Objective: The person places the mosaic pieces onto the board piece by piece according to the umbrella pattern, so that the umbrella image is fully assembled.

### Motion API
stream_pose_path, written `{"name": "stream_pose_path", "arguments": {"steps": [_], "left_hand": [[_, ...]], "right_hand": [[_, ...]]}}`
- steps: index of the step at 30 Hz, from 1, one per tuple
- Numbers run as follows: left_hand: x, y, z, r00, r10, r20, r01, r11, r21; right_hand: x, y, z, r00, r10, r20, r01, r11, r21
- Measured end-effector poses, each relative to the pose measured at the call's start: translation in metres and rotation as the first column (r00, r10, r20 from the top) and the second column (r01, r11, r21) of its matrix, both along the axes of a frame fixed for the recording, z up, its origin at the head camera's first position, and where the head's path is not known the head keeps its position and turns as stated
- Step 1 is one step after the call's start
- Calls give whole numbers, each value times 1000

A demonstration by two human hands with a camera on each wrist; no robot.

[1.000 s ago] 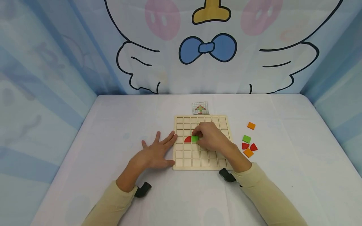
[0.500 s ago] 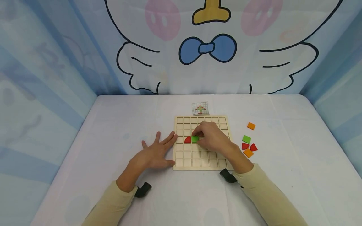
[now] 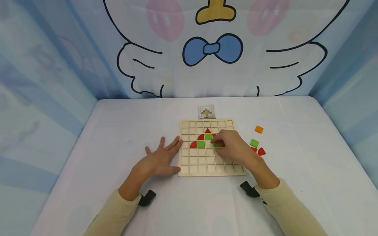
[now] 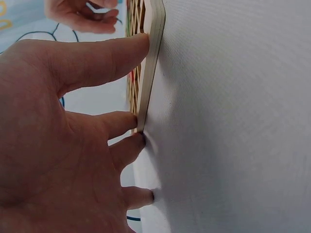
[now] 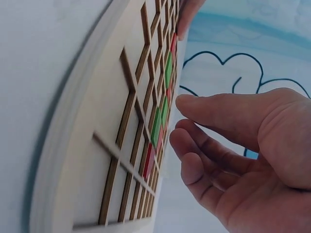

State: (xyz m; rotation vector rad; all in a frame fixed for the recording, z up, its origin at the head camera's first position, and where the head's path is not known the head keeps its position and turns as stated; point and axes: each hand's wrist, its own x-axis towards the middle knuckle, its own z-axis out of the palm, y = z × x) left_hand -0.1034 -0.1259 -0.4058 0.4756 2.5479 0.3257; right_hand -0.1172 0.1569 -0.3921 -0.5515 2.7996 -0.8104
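A wooden grid board (image 3: 193, 168) lies flat on the table. Red and green tiles sit in its cells, among them a red triangle (image 3: 208, 130), a green square (image 3: 200, 144) and a red quarter-round (image 3: 193, 144). With fingers spread, my left hand (image 3: 159, 162) rests at the board's left edge, thumb and fingertips touching it. My right hand (image 3: 234, 146) is over the right part of the grid, partly hiding a green tile and red ones. In the right wrist view its thumb and bent fingers are apart, with nothing seen between them, beside a green tile (image 5: 156, 126).
Right of the board lie loose tiles: an orange square (image 3: 259, 129), a green square (image 3: 254, 143), a red quarter-round (image 3: 261, 151) and others partly behind my right wrist. A small pattern card (image 3: 206, 112) lies behind the board. A patterned curtain (image 3: 212, 75) hangs beyond the table.
My right hand has shifted right from the left green square, uncovering the red triangle, another green square and red pieces. My left hand stays at the board's edge. The head view has shifted slightly.
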Motion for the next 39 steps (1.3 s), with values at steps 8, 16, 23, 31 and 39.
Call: {"name": "stream_pose_path", "arguments": {"steps": [8, 16, 23, 31, 39], "left_hand": [[0, -1, 1, 1000, 3, 1, -3, 1000, 6], [1, -2, 0, 1000, -1, 1, 1, 1000, 7], [0, -1, 0, 1000, 3, 7, -3, 1000, 9], [1, 0, -1, 1000, 5, 4, -5, 1000, 6], [0, -1, -2, 1000, -2, 0, 2, 1000, 3]], "right_hand": [[19, 26, 10, 999, -16, -48, 16, 1000, 9], [31, 57, 17, 996, -60, -61, 62, 997, 37], [34, 77, 18, 993, -117, -17, 118, 990, 74], [33, 95, 18, 993, -102, 56, 93, 985, 146], [33, 98, 15, 983, -141, 113, 117, 974, 196]]}}
